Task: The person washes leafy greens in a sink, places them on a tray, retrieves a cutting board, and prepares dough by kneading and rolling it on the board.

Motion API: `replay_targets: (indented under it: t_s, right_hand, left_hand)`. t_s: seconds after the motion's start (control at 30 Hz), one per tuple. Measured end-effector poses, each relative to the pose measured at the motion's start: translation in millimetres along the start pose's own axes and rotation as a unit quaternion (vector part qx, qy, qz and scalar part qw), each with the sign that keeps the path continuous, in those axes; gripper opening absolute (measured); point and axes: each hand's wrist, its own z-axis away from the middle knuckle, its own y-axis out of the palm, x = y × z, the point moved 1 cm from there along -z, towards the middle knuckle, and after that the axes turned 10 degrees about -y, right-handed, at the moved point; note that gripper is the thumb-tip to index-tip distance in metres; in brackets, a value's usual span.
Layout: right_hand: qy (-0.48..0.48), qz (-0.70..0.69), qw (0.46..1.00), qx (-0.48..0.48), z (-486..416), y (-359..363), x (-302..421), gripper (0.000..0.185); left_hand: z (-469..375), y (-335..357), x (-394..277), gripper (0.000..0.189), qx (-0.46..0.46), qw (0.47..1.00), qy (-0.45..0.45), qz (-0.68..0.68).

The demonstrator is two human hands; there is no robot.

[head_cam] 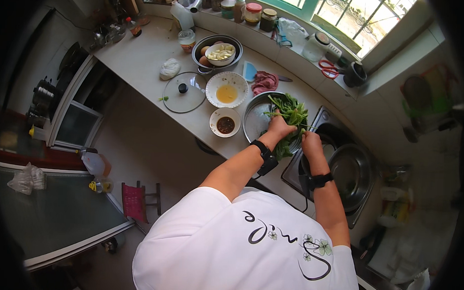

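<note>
My left hand (pixel 280 126) grips a bunch of leafy green vegetables (pixel 290 108) over a round metal basin (pixel 252 117) on the counter. Close on its right, my right hand (pixel 312 142) has its fingers closed at the stem ends of the greens, by the basin's right rim. More leaves hang below my left hand, inside the basin. Left of the basin stand a patterned bowl with yellow liquid (pixel 226 94) and a smaller bowl with dark sauce (pixel 225 125). A glass lid (pixel 184 95) lies beside them.
A sink (pixel 325 113) holding a large metal basin (pixel 349 176) is at the right. Behind are a pot (pixel 199 44) with a bowl of peeled garlic (pixel 220 54), a reddish cloth (pixel 265 83) and a blue-bladed scraper (pixel 250 71). Jars and red-handled scissors (pixel 328 69) line the window ledge.
</note>
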Motion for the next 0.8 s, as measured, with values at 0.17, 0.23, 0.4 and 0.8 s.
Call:
replay_targets:
  t_s: [0.17,0.23,0.4,0.8]
  right_hand:
    - [-0.017,0.083,0.996,-0.037,-3,-3,17,0.015]
    - [-0.002,0.071,0.997,-0.038,-1,-4,18,0.015]
    - [-0.018,0.001,0.998,-0.068,2,-19,25,0.018]
    - [-0.074,-0.062,0.995,-0.018,19,-32,32,0.041]
  left_hand:
    - [3,-19,-4,0.106,0.099,0.967,-0.062,-0.224]
    - [9,-33,-14,0.098,0.145,0.942,-0.050,-0.298]
    - [34,-63,-45,0.037,0.071,0.941,0.070,-0.322]
    - [102,-82,-48,0.036,0.058,0.901,0.283,-0.324]
